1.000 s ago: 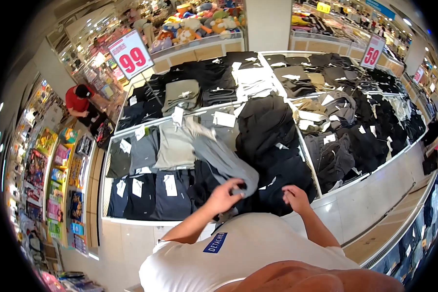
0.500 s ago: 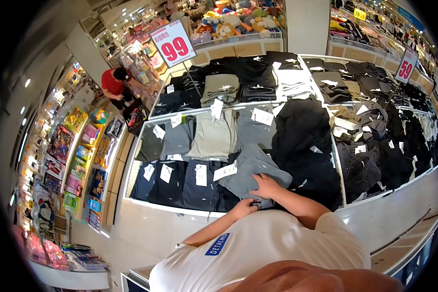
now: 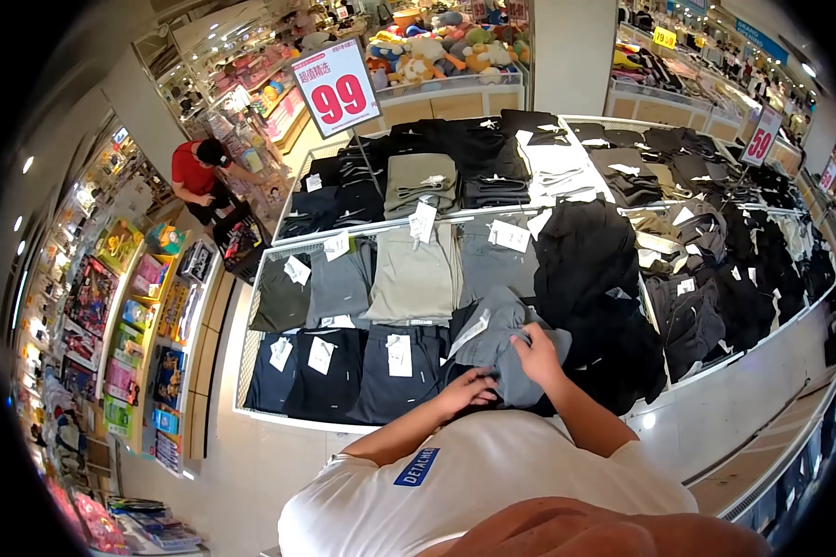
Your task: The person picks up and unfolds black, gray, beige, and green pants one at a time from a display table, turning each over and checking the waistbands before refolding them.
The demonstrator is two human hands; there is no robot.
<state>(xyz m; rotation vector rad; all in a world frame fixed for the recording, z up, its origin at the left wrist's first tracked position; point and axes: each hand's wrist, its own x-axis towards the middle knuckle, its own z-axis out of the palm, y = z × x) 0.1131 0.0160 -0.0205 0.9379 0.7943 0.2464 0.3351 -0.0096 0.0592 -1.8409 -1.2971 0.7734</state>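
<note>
A pair of grey trousers [image 3: 503,320], bunched and partly unfolded with a white tag on its left side, lies at the front of the display bin under my hands. My right hand [image 3: 541,357] grips its right part, thumb on top and the fabric pinched. At its lower left edge is my left hand [image 3: 466,392], fingers apart and slightly bent, touching or very near the cloth. Folded dark navy trousers [image 3: 395,371] with a white tag lie just left of that hand. Loose black trousers [image 3: 604,316] are heaped to the right of my right hand.
White-framed dividers [image 3: 390,226] split the bin into sections of folded trousers. A "99" sign [image 3: 337,88] and a "59" sign [image 3: 762,137] stand above. A person in a red shirt [image 3: 198,172] is by a toy shelf [image 3: 139,325] at left. Plush toys [image 3: 437,56] fill a far bin.
The grey trousers are more bunched and lifted, their tag turned upright. My right hand has moved right and pinches the cloth; my left fingers have spread. The view has shifted slightly.
</note>
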